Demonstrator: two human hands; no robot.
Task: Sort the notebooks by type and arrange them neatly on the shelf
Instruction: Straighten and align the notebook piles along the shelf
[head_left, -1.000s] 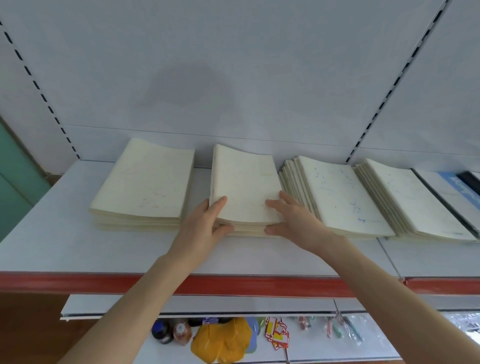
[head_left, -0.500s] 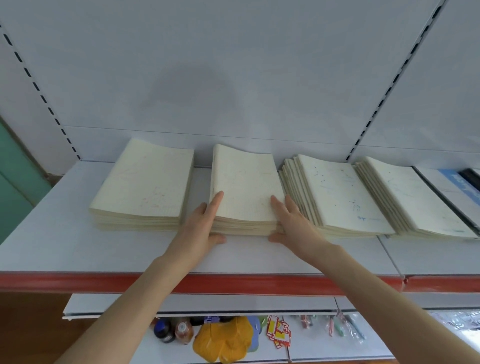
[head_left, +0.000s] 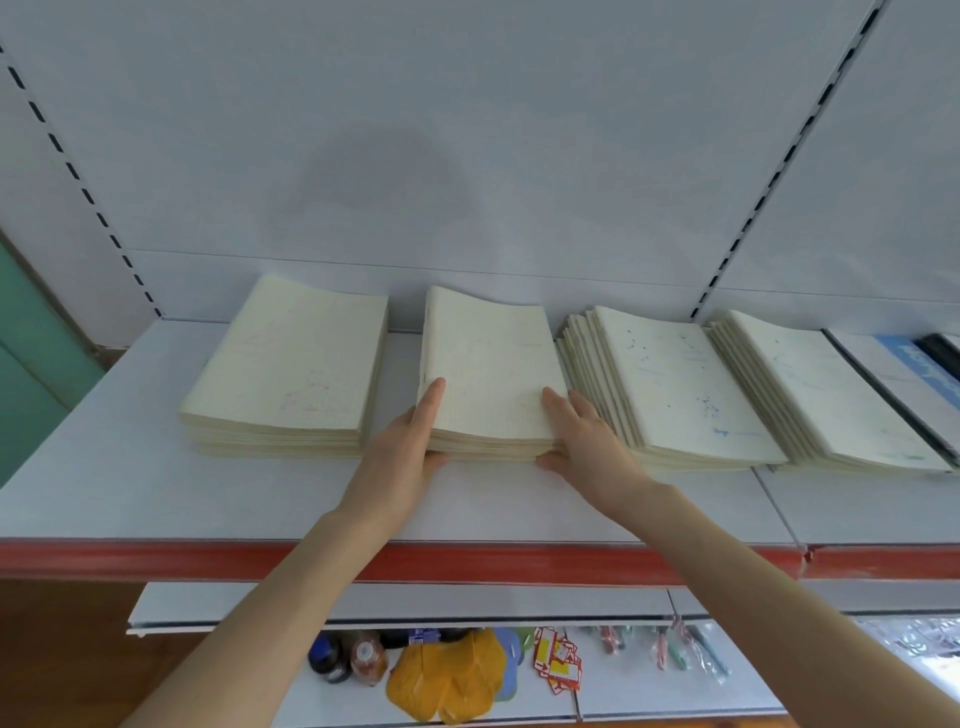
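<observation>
Several cream notebook stacks lie side by side on the white shelf (head_left: 130, 493). My left hand (head_left: 408, 454) presses flat against the left side of the middle stack (head_left: 488, 358), its index finger lying along the top edge and its thumb at the front bottom corner. My right hand (head_left: 584, 441) presses with straight fingers against that stack's right side, thumb at the front edge. To the left lies a plain cream stack (head_left: 280, 374). On the right lie a fanned stack with blue marks (head_left: 675, 379) and another fanned stack (head_left: 831, 395).
White and blue notebooks (head_left: 904, 364) lie at the far right edge. A red strip (head_left: 208, 561) lines the shelf front. The lower shelf holds small bottles (head_left: 345, 662), a yellow item (head_left: 447, 675) and packed pens (head_left: 675, 649).
Both hands slid from the middle stack's front corners to its sides. Their fingers now lie straighter against it, and the stack looks squarer.
</observation>
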